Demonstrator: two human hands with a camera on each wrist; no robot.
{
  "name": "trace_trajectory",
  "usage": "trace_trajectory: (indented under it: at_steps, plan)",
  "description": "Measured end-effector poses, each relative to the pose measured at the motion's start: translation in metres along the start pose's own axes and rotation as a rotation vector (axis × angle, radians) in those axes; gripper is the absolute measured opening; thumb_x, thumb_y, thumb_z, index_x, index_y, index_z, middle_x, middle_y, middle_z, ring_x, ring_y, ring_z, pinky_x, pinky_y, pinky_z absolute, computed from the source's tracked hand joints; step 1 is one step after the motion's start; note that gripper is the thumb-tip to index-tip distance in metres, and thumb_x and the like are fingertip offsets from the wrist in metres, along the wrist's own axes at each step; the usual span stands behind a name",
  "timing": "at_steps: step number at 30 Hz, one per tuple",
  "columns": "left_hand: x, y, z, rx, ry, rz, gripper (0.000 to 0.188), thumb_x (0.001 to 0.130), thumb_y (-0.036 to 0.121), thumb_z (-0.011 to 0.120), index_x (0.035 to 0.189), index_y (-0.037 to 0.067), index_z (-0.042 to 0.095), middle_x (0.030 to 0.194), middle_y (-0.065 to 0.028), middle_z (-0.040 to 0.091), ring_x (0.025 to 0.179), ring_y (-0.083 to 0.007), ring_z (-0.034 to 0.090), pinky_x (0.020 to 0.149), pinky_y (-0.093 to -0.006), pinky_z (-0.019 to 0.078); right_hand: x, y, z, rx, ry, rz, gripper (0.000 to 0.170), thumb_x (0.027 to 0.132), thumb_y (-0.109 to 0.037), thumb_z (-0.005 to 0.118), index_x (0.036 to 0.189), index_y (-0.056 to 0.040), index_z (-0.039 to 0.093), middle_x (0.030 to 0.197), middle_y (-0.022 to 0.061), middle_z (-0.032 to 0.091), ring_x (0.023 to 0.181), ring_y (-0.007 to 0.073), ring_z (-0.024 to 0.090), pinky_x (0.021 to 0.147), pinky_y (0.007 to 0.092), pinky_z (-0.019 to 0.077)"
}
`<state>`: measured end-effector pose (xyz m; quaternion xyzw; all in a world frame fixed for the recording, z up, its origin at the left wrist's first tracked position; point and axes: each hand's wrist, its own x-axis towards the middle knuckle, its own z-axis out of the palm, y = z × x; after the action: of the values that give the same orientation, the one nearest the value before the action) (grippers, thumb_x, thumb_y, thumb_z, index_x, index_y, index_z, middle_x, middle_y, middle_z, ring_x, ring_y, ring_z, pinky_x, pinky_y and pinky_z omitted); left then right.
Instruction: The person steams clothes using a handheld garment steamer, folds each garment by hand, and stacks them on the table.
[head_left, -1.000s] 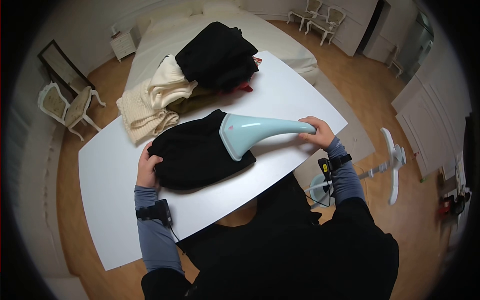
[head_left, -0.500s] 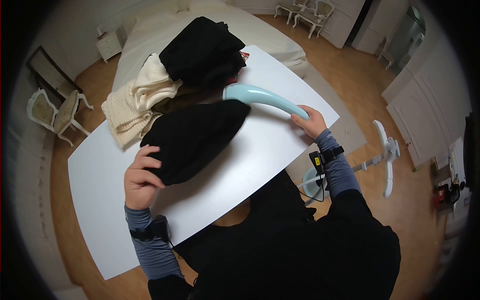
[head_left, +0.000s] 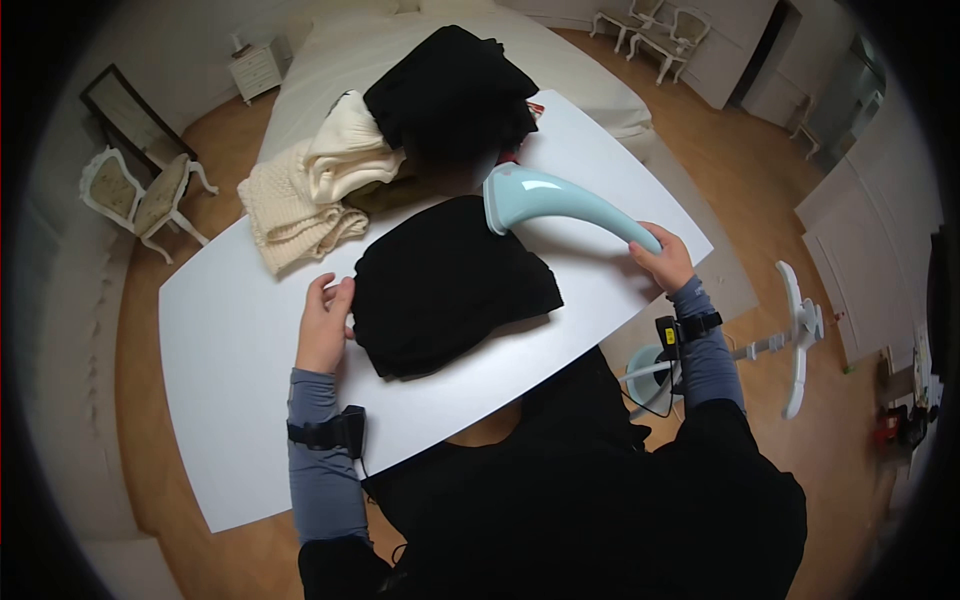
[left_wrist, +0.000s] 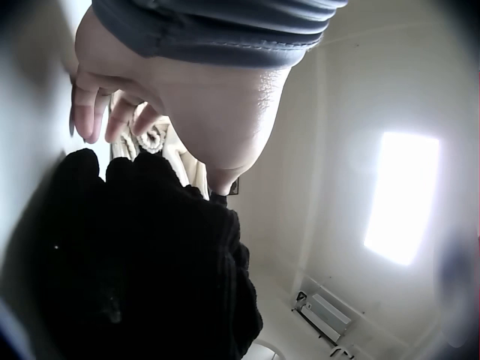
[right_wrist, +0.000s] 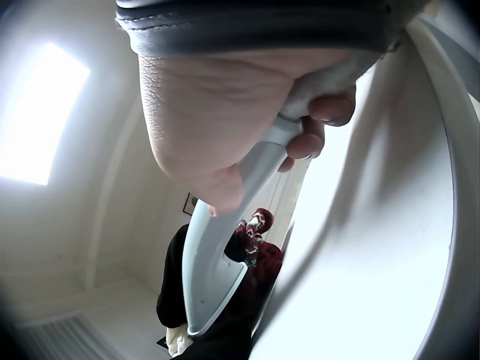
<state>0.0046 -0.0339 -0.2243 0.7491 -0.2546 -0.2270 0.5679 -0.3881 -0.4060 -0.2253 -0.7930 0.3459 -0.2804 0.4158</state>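
Note:
A folded black garment (head_left: 450, 290) lies on the white table in front of me. At its left edge is my left hand (head_left: 325, 325), the fingers loosely bent and apart; in the left wrist view the thumb (left_wrist: 219, 180) reaches the dark cloth (left_wrist: 142, 255) while the other fingers stay off it. My right hand (head_left: 665, 260) grips the handle end of a light blue handheld garment steamer (head_left: 565, 200). The steamer's wide head overlaps the garment's far edge in the head view. From the right wrist, the steamer (right_wrist: 206, 270) points away from the palm.
Beyond the garment, a cream knit (head_left: 295, 215) and a black folded pile (head_left: 455, 95) lie on the white table (head_left: 240, 400). A bed (head_left: 590, 95) stands behind. At right, outside the table edge, is a stand with a white hanger-shaped top (head_left: 795, 340).
My left hand raised the black garment, turned it and laid it back down, then loosened its hold. The steamer has left the garment's top face and moved to its far edge.

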Motion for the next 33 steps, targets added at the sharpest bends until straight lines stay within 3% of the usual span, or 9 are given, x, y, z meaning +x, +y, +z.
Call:
trace_trajectory:
  at_steps: [1, 5, 9, 12, 15, 20, 27, 30, 33]
  plan:
    - [-0.005, 0.007, 0.0, -0.111, -0.075, -0.093, 0.068, 0.099, 0.052, 0.063, 0.14, -0.001, 0.048, 0.114, -0.0108, 0.063, 0.087, -0.0126, 0.06, 0.049, -0.0254, 0.0462, -0.001, 0.004, 0.0, 0.019, -0.01, -0.009, 0.044, 0.088, -0.029, 0.078, 0.12, 0.0001, 0.068, 0.099, 0.0051, 0.071, 0.089, 0.0116, 0.064, 0.083, 0.0287, 0.0523]
    - [-0.018, 0.04, 0.004, 0.034, -0.238, -0.296, 0.075, 0.094, 0.053, 0.068, 0.143, 0.001, 0.045, 0.11, -0.0105, 0.062, 0.079, -0.014, 0.06, 0.049, -0.0274, 0.0473, -0.004, 0.001, -0.002, -0.028, -0.152, -0.05, 0.047, 0.086, -0.026, 0.081, 0.122, 0.0017, 0.067, 0.104, 0.0071, 0.07, 0.095, 0.0143, 0.064, 0.086, 0.0305, 0.0527]
    - [-0.018, 0.039, -0.001, -0.122, -0.544, -0.502, 0.074, 0.098, 0.051, 0.064, 0.15, 0.004, 0.042, 0.128, -0.011, 0.063, 0.112, -0.0187, 0.062, 0.077, -0.0322, 0.0551, -0.005, -0.006, -0.001, -0.06, -0.208, -0.074, 0.048, 0.086, -0.025, 0.081, 0.122, 0.0018, 0.067, 0.105, 0.008, 0.07, 0.094, 0.0153, 0.065, 0.087, 0.0315, 0.0535]
    - [-0.012, 0.033, 0.006, -0.517, -0.697, -0.54, 0.069, 0.101, 0.049, 0.059, 0.151, 0.005, 0.042, 0.132, -0.0103, 0.061, 0.116, -0.0184, 0.061, 0.091, -0.0335, 0.0538, -0.006, -0.009, -0.003, -0.003, -0.282, 0.008, 0.047, 0.086, -0.025, 0.08, 0.122, 0.0016, 0.067, 0.107, 0.0093, 0.07, 0.094, 0.016, 0.065, 0.087, 0.0318, 0.0539]
    - [-0.013, 0.053, 0.034, -0.307, -0.702, -0.366, 0.065, 0.101, 0.041, 0.061, 0.15, 0.003, 0.042, 0.134, -0.0114, 0.061, 0.117, -0.0199, 0.062, 0.1, -0.0342, 0.0495, -0.006, -0.01, -0.003, -0.005, -0.307, -0.005, 0.047, 0.085, -0.025, 0.08, 0.123, 0.0011, 0.067, 0.108, 0.0101, 0.07, 0.095, 0.0167, 0.066, 0.087, 0.0319, 0.0539]
    - [-0.009, 0.041, 0.059, -0.219, -0.643, -0.234, 0.077, 0.075, 0.002, 0.065, 0.149, 0.0, 0.043, 0.129, -0.0093, 0.061, 0.114, -0.0186, 0.06, 0.103, -0.0317, 0.0479, -0.005, -0.002, -0.004, -0.042, -0.282, -0.122, 0.046, 0.085, -0.025, 0.08, 0.122, 0.0005, 0.068, 0.108, 0.0103, 0.07, 0.095, 0.0176, 0.066, 0.088, 0.032, 0.0533]
    - [-0.035, 0.101, 0.002, -0.064, -0.439, 0.04, 0.093, 0.065, -0.001, 0.064, 0.154, -0.004, 0.037, 0.144, -0.0136, 0.055, 0.13, -0.022, 0.054, 0.111, -0.0304, 0.0407, -0.003, 0.005, -0.002, -0.059, -0.096, -0.163, 0.043, 0.086, -0.028, 0.079, 0.117, -0.0004, 0.069, 0.105, 0.011, 0.069, 0.097, 0.0206, 0.065, 0.089, 0.034, 0.0515]
    - [-0.048, 0.14, -0.033, 0.069, -0.282, 0.214, 0.098, 0.061, -0.001, 0.065, 0.154, -0.002, 0.037, 0.15, -0.0149, 0.048, 0.141, -0.0246, 0.043, 0.121, -0.0335, 0.0276, 0.0, 0.004, 0.0, -0.076, -0.047, -0.162, 0.043, 0.086, -0.029, 0.079, 0.117, -0.0009, 0.069, 0.104, 0.0121, 0.069, 0.097, 0.0225, 0.065, 0.089, 0.0345, 0.051]
    - [-0.046, 0.164, -0.063, -0.087, -0.008, 0.36, 0.092, 0.062, 0.001, 0.061, 0.15, -0.006, 0.039, 0.142, -0.0175, 0.055, 0.129, -0.0267, 0.055, 0.111, -0.0332, 0.0413, -0.001, 0.0, 0.001, -0.127, -0.046, -0.158, 0.042, 0.085, -0.03, 0.078, 0.116, -0.0028, 0.07, 0.101, 0.012, 0.069, 0.095, 0.0246, 0.065, 0.088, 0.0347, 0.0508]
